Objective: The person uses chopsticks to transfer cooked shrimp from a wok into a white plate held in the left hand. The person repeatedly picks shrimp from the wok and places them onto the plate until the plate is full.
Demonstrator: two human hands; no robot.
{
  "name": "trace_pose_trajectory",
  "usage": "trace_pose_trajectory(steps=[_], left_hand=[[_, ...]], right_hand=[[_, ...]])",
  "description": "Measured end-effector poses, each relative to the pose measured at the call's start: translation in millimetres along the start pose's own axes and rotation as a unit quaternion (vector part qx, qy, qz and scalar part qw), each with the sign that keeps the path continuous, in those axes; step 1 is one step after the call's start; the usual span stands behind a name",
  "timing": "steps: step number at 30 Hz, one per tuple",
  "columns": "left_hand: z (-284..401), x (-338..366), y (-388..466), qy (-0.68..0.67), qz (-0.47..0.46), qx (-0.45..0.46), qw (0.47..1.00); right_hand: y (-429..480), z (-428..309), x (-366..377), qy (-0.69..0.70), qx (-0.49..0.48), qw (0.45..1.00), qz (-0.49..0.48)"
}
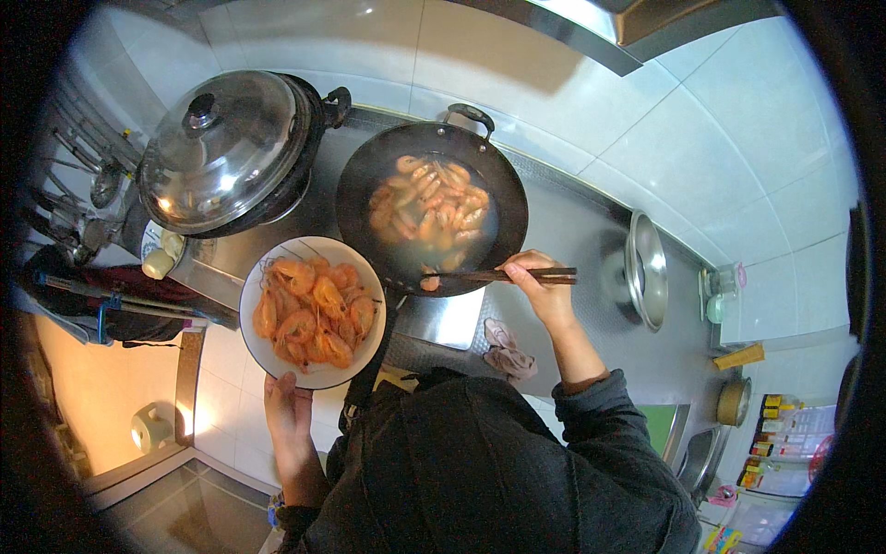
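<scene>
My left hand [287, 405] grips the near rim of a white plate [313, 244] heaped with orange-pink cooked shrimp [315, 311]. The plate is held beside the near left edge of a dark wok [353, 180]. My right hand [543, 287] holds a pair of dark chopsticks [477, 275] across the wok's near right rim. Close to their tips, a shrimp [430, 283] sits against the inner wall of the wok. More shrimp [432, 208] lie in cloudy liquid in the wok. The wok's long handle [370, 360] points towards my body.
Left of the wok stands a large pot with a glass-like domed lid [232, 152]. Peeled pieces lie on a small plate [149, 239]. A crumpled cloth [509, 350] rests on the steel counter [574, 215]. A metal basin [647, 270] leans near the wall. The range hood [581, 31] overhangs the back.
</scene>
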State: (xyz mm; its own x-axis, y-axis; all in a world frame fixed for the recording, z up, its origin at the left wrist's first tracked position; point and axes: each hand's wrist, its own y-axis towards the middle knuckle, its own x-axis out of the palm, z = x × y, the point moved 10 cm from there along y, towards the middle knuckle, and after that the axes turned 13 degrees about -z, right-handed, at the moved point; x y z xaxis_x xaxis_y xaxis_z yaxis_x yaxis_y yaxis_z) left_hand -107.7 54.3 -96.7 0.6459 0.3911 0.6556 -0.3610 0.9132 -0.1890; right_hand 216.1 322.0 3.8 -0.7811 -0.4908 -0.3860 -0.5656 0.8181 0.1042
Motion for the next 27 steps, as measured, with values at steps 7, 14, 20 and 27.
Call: trace_pose_trajectory(steps=[7, 14, 20, 27], left_hand=[[2.2, 4.9, -0.6, -0.054, 0.020, 0.009, 0.998], [1.6, 3.6, -0.5, -0.042, 0.016, 0.002, 0.999], [-2.4, -4.5, 0.3, -0.018, -0.005, 0.001, 1.000], [0.9, 5.2, 0.6, -0.062, 0.016, 0.005, 0.998]], right_hand=[[-6.1, -20.6, 7.8, -0.060, -0.011, 0.997, -0.037], [-13.2, -29.7, 9.7, -0.046, -0.027, 0.998, -0.030], [-13.6, -32.8, 10.1, -0.056, -0.040, 0.997, -0.032], [-14.7, -29.1, 10.3, -0.060, -0.030, 0.997, -0.031]])
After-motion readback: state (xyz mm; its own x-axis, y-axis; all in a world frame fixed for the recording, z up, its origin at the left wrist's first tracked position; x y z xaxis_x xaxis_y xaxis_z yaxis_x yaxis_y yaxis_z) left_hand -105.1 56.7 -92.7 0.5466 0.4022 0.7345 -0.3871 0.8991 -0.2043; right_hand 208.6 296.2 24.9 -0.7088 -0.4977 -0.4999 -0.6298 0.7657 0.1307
